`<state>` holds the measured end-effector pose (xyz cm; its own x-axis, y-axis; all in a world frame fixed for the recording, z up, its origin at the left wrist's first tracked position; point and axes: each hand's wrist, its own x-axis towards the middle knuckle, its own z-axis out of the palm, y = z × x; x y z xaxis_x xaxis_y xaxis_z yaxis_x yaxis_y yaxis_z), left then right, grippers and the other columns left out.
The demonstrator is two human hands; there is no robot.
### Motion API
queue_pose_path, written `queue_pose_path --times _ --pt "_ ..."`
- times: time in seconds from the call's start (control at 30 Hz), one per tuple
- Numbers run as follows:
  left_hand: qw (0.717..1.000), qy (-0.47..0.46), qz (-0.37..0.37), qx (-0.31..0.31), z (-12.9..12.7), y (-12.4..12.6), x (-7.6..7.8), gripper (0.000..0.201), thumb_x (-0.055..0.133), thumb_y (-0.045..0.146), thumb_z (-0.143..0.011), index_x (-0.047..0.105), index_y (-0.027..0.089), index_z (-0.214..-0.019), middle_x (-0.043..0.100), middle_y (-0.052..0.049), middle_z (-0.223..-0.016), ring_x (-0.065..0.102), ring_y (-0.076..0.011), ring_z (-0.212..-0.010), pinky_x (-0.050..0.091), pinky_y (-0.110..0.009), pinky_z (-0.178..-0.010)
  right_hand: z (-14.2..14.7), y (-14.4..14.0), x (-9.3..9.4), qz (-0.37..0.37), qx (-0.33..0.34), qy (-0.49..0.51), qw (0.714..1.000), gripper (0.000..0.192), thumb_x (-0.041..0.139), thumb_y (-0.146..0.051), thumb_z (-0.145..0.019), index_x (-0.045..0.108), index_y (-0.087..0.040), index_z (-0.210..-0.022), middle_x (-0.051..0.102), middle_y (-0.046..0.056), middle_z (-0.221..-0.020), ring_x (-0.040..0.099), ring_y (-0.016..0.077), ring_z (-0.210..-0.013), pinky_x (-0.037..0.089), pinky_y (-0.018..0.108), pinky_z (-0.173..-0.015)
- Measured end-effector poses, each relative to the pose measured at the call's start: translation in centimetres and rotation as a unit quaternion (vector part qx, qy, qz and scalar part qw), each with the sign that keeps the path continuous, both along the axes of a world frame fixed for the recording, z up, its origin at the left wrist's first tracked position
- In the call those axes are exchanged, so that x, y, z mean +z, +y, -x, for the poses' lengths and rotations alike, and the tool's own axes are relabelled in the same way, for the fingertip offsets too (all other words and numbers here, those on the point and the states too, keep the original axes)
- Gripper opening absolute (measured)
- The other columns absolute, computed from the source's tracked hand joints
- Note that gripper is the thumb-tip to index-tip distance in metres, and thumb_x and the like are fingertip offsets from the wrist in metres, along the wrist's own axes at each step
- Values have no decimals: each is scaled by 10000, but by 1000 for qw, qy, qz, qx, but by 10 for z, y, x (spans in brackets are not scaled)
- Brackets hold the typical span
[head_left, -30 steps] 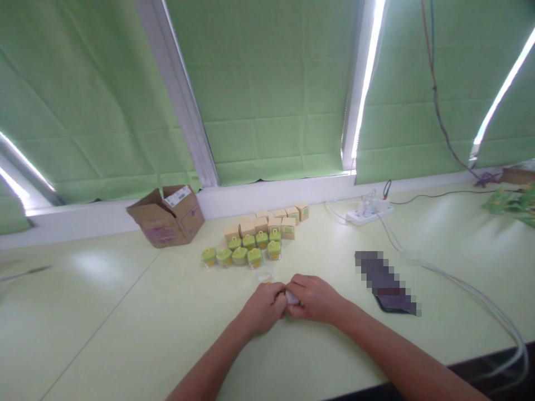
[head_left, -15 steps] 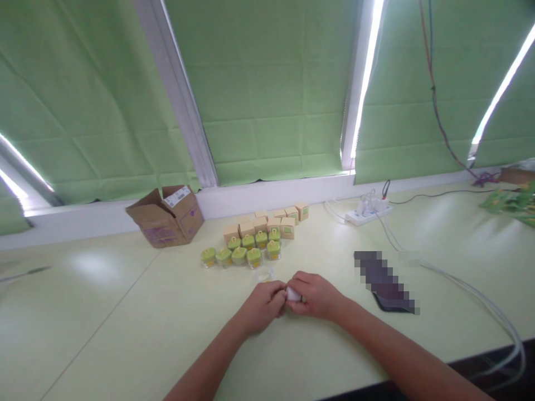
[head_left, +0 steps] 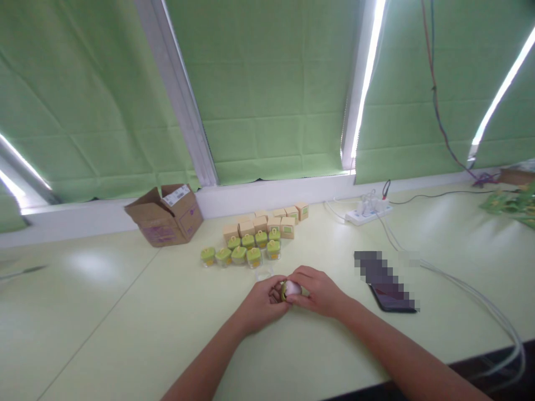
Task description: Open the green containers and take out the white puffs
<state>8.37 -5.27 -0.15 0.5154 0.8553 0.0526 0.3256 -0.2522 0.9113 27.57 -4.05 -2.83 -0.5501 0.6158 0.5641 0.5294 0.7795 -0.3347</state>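
Basically both hands meet at table centre, near edge. Left hand is curled w/ fingers closed around one side of a small white round piece w/ green rim; right hand pinches the other side, thumb and fingertips on it. Piece sits between the two hands, just above the table, held from both sides prob so each hand can steady or turn its half. Too small to tell if it's a lid or a jar.

Just beyond the hands lies a clear, shallow round cup, plastic-looking, empty as far as I can see. Behind it a cluster of small jars w/ green lids, squat, glossy, packed touching each other in 2 rough rows. Behind those a row of tan cardboard cubes, matte, some w/ green labels, lined up side by side. Open brown carton to the left, flaps up, near the sill. Right side: dark phone flat on table, partly pixelated, white power strip w/ cables trailing off. Table is smooth pale green, slightly shiny. Green blinds behind.
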Motion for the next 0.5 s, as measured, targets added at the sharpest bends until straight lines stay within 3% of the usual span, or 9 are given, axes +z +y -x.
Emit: queue_pose_path --times 0.27,0.5 --pt "999 37 -37 12 1 -1 4 294 624 238 -710 588 136 -983 483 40 -662 430 -76 -564 337 -179 -499 2 -1 1 -23 -1 7 1000 286 580 -414 -828 584 -181 -995 600 79 -891 554 198 -848 454 321 -749" --pt "995 69 -60 25 2 0 1 293 624 248 -702 597 143 -975 471 49 -626 424 -78 -548 328 -178 -490 2 -3 2 23 2 89 996 269 645 -369 -769 563 -199 -961 574 57 -900 543 176 -817 463 295 -715"
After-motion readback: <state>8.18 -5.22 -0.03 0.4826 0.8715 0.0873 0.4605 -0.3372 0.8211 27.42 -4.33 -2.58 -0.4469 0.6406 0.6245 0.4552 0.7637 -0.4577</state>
